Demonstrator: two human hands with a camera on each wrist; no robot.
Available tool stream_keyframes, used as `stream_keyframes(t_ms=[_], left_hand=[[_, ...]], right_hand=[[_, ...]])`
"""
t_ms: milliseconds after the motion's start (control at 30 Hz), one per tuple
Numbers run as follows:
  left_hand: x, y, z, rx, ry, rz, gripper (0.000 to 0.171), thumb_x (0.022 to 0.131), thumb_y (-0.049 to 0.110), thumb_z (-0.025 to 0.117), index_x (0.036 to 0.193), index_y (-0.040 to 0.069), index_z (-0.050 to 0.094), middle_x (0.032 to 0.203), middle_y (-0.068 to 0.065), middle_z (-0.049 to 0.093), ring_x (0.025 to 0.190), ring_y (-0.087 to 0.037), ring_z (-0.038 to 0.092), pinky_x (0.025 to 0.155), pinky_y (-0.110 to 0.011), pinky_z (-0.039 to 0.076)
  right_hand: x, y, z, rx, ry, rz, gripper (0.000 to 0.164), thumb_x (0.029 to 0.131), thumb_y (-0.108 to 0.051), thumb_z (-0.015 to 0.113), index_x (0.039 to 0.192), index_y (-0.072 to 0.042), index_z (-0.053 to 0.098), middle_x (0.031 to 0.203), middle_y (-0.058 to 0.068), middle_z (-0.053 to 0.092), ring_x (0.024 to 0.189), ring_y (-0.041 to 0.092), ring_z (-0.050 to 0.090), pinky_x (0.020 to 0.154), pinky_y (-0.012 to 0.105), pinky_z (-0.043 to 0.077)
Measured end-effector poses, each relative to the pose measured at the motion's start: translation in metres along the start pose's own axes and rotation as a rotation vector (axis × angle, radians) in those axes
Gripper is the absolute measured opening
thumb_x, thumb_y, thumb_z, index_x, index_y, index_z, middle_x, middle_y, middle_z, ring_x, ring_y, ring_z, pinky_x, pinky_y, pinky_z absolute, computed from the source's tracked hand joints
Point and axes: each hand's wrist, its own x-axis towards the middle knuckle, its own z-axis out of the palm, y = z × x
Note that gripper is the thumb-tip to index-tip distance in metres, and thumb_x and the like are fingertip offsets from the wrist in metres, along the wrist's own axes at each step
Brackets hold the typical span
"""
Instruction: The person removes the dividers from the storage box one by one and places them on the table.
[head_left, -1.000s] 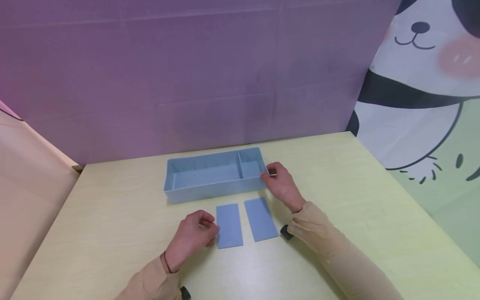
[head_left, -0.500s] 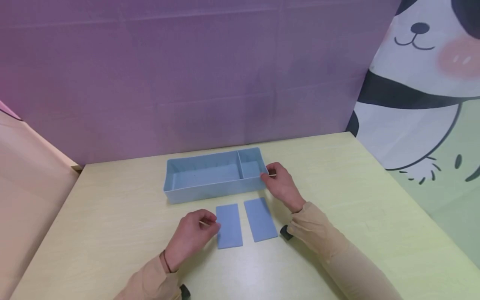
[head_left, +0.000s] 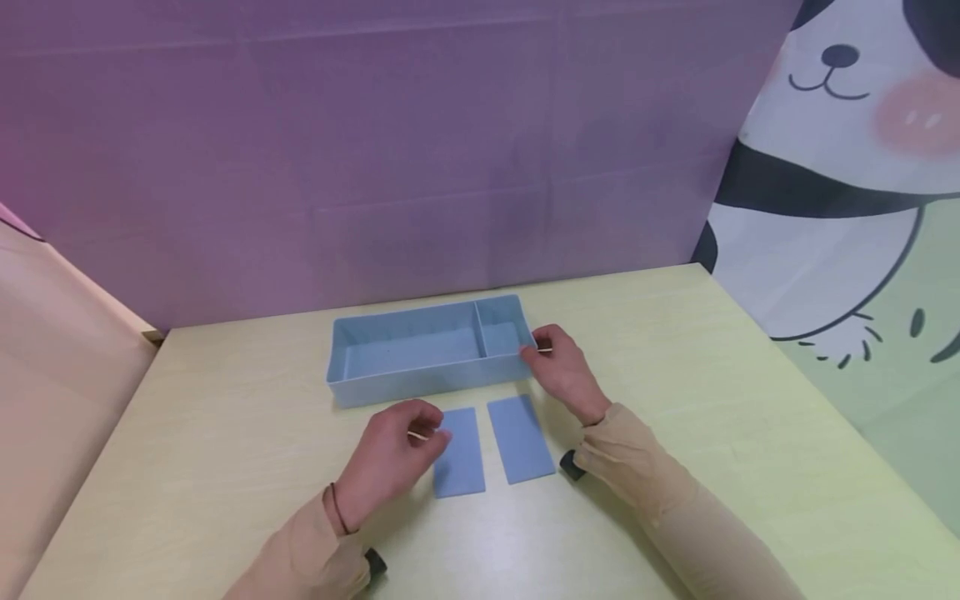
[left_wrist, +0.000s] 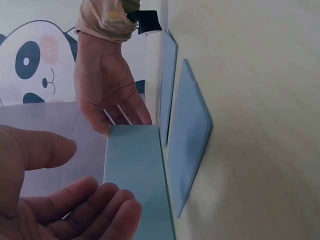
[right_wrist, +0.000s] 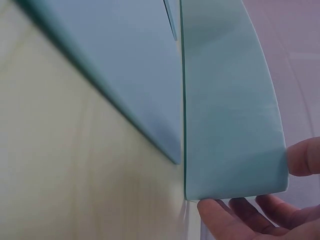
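Observation:
A light blue box [head_left: 420,383] with two compartments, divided by a wall near its right end, sits on the table. My right hand [head_left: 566,375] grips its right front corner, thumb at the rim and fingers against the end wall, as the right wrist view shows. Two flat blue rectangular panels lie in front of the box: a left panel [head_left: 461,462] and a right panel [head_left: 521,437]. Over the left panel's left edge hovers my left hand [head_left: 393,454], fingers loosely bent and thumb apart from them, holding nothing. In the left wrist view its fingers [left_wrist: 112,210] overlap the box front.
The pale wooden table [head_left: 187,467] reaches back to a purple cloth wall [head_left: 375,167]. A panda print [head_left: 817,250] covers the wall on the right. A black wrist camera [head_left: 573,465] sits under my right sleeve, beside the right panel.
My left hand has moved up and slightly right, from beside the left panel to over its upper left part. My right hand, the box and both panels stay in place.

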Motion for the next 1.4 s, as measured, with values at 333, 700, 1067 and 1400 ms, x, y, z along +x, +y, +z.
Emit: stream_keyframes(t_ms=[333,700,1067,1400], left_hand=[[0.011,0.007,-0.005,0.058,0.039,0.074,0.021,0.08,0.019,0.065,0.098,0.009,0.062,0.092,-0.008,0.062,0.08,-0.013,0.055,0.068,-0.031,0.051],[0.025,0.015,-0.007,0.096,0.11,0.163,0.018,0.081,0.019,0.063,0.095,0.007,0.062,0.092,-0.01,0.062,0.078,-0.016,0.055,0.068,-0.035,0.052],[0.04,0.019,0.004,0.216,0.259,0.225,0.018,0.081,0.018,0.061,0.095,0.006,0.064,0.091,-0.008,0.062,0.083,-0.019,0.055,0.072,-0.038,0.047],[0.055,0.024,0.014,0.234,0.285,0.216,0.019,0.081,0.018,0.061,0.095,0.006,0.064,0.093,-0.008,0.062,0.084,-0.017,0.053,0.074,-0.039,0.047]], right_hand=[[0.0,0.0,0.0,0.003,0.004,-0.004,0.039,0.086,-0.028,0.054,0.113,-0.001,0.047,0.111,0.016,0.052,0.095,0.025,0.052,0.081,0.043,0.046],[0.0,0.001,0.0,0.004,0.001,-0.004,0.039,0.086,-0.028,0.053,0.113,-0.001,0.047,0.111,0.015,0.052,0.096,0.024,0.052,0.081,0.043,0.046],[0.0,0.0,-0.001,0.001,-0.001,-0.007,0.04,0.086,-0.028,0.053,0.114,-0.001,0.047,0.112,0.016,0.052,0.096,0.025,0.051,0.083,0.044,0.045],[0.0,0.0,-0.001,0.0,-0.01,-0.008,0.039,0.086,-0.028,0.053,0.115,-0.002,0.046,0.113,0.015,0.052,0.097,0.025,0.051,0.084,0.044,0.045]])
